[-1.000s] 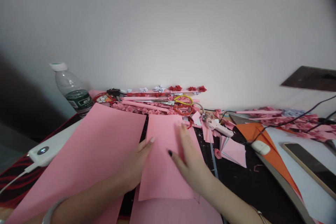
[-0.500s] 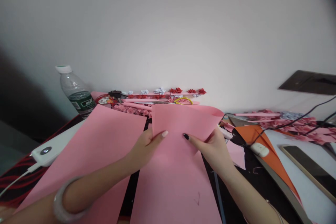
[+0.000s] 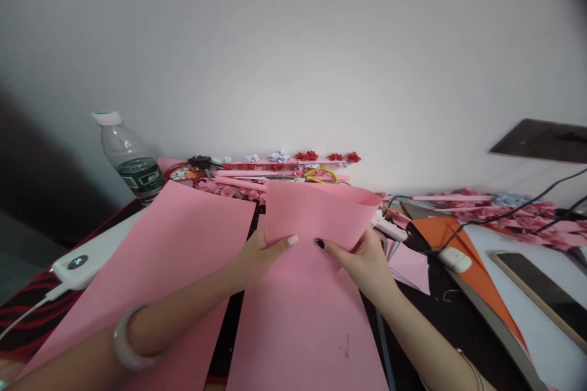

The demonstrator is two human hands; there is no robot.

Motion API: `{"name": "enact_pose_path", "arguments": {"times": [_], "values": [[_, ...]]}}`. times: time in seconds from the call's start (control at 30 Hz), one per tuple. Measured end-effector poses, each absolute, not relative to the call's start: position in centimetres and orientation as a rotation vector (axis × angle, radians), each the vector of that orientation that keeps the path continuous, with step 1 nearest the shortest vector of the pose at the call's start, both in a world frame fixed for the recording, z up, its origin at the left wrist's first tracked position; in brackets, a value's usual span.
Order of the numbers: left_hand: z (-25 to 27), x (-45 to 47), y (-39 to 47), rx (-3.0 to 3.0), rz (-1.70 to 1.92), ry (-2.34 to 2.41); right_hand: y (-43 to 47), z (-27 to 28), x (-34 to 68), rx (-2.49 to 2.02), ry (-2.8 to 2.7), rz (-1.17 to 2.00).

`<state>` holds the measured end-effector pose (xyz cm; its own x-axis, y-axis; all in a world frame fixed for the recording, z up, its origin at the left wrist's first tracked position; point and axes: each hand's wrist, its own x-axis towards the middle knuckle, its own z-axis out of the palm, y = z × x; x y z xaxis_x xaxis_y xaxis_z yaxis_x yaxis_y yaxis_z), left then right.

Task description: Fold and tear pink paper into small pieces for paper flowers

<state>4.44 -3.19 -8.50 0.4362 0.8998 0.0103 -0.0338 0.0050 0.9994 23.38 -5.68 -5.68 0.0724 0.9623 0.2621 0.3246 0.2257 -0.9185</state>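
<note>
My left hand [image 3: 262,259] and my right hand [image 3: 365,261] grip a sheet of pink paper [image 3: 316,211] at its two sides, thumbs on the near face and the other fingers mostly hidden behind it. The held paper stands up and bends over into a loose curl at its far right. Below the hands lies a pink sheet [image 3: 305,330] with a small pen mark; whether it joins the held part I cannot tell. Another large pink sheet [image 3: 192,238] lies flat under my left forearm.
A water bottle [image 3: 137,171] and a white power bank [image 3: 92,253] with a cable are on the left. Paper flowers [image 3: 307,156] line the wall behind. To the right are small pink paper pieces [image 3: 410,266], orange paper [image 3: 477,275], a white plug-like item [image 3: 454,259] and a phone [image 3: 545,293].
My right hand has moved slightly left, nearer my left hand, and the curl in the held paper is narrower. More of the small pink pieces at the right shows.
</note>
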Motion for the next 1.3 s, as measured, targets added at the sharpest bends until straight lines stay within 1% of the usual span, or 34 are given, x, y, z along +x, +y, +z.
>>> {"name": "enact_pose_path", "arguments": {"times": [0.2,0.37,0.43,0.63,0.87,1.0,1.13,1.3], "values": [[-8.6,4.5,-3.2,1.386,0.887,0.879,-5.8,-5.8,23.4,-1.303,-1.459,0.763],[-7.5,4.1,-2.9,1.451,0.881,0.931,-5.8,-5.7,23.4,-1.321,-1.456,0.756],[-6.7,3.9,-2.6,1.494,0.938,0.913,-5.8,-5.7,23.4,-1.318,-1.449,0.777],[-4.1,4.1,-2.1,1.615,1.269,0.818,-5.8,-5.8,23.5,-1.314,-1.428,0.796],[-3.3,4.1,-2.6,1.739,1.328,0.904,-6.0,-5.4,23.3,-1.282,-1.431,0.864],[-3.5,4.1,-2.7,1.759,1.332,0.928,-5.9,-3.8,23.3,-1.086,-1.445,0.881],[-3.7,4.1,-2.5,1.778,1.338,0.876,-5.6,-1.3,23.1,-1.009,-1.485,0.768],[-3.7,4.1,-2.5,1.834,1.326,0.836,-5.4,0.1,22.8,-1.077,-1.561,0.475]]}}
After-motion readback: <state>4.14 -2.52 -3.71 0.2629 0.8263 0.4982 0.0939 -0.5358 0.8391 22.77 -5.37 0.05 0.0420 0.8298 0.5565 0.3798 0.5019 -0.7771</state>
